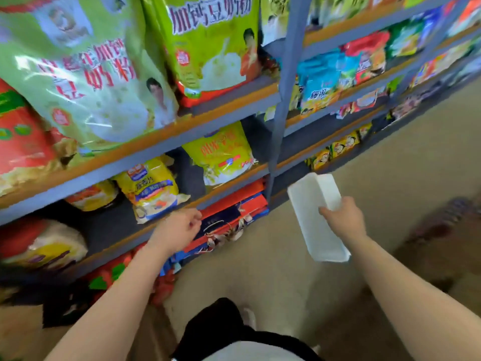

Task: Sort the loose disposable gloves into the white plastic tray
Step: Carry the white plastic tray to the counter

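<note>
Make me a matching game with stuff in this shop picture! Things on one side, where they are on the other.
Things:
1. long white plastic tray
2. left hand
3. big green bag with red writing
4. yellow bag with a blue band

Places:
A. top shelf
B. lower shelf, above the left hand
C. held in the right hand
D. by the edge of a low shelf, holding nothing

Pairs: 1-C, 2-D, 3-A, 4-B

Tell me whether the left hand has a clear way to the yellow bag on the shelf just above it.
Probably yes. The left hand holds nothing and hovers at the shelf edge just below the yellow bag, with nothing between them.
</note>
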The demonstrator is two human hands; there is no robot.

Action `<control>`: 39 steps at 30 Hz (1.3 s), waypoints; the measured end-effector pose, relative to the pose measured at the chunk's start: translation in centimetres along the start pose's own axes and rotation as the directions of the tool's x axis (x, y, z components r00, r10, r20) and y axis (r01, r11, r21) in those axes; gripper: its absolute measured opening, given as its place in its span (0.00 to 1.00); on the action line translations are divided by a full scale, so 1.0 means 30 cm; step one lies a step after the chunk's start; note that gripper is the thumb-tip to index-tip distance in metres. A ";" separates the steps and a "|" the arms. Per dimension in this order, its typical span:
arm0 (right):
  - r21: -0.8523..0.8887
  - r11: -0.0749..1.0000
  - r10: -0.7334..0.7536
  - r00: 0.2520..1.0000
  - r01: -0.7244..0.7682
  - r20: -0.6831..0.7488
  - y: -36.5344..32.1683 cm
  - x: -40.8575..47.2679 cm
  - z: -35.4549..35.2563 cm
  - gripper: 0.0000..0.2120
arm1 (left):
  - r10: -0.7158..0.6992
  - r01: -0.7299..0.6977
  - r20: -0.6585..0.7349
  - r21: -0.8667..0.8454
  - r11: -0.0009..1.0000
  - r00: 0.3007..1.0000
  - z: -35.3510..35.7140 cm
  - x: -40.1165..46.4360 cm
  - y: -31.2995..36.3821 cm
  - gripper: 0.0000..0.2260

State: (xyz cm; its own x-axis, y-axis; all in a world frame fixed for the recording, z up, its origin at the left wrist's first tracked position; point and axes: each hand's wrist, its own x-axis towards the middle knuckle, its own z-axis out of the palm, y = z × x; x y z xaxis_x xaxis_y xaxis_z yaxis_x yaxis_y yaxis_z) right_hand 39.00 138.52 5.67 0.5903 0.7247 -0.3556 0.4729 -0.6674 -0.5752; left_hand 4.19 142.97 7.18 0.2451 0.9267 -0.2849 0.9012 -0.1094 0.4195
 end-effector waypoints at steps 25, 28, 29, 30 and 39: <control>0.248 0.840 0.536 0.809 -0.483 -0.241 0.392 1.150 -0.757 0.29 | 0.751 -0.763 0.168 0.004 0.647 0.638 0.158 1.700 1.715 0.10; 0.271 0.807 0.585 0.769 -0.524 -0.257 0.452 1.341 -0.920 0.29 | 0.742 -0.754 0.186 -0.006 0.657 0.645 0.238 1.829 1.944 0.09; 0.281 0.804 0.590 0.762 -0.523 -0.267 0.463 1.399 -0.971 0.29 | 0.737 -0.751 0.197 -0.006 0.660 0.647 0.263 1.869 2.010 0.09; 0.288 0.805 0.588 0.759 -0.518 -0.280 0.489 1.482 -1.035 0.29 | 0.734 -0.749 0.201 -0.008 0.663 0.648 0.301 1.928 2.095 0.09; 0.341 0.828 0.554 0.745 -0.445 -0.371 0.575 2.075 -1.491 0.25 | 0.632 -0.695 0.375 0.048 0.717 0.678 0.570 2.398 2.582 0.09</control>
State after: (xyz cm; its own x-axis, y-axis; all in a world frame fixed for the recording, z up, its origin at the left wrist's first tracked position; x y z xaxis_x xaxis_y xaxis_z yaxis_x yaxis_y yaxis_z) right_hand 113.17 164.45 6.56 0.9447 0.1069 -0.3100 -0.0941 -0.8171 -0.5687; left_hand 97.74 195.00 4.43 0.8698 0.4248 -0.2512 0.4934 -0.7398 0.4574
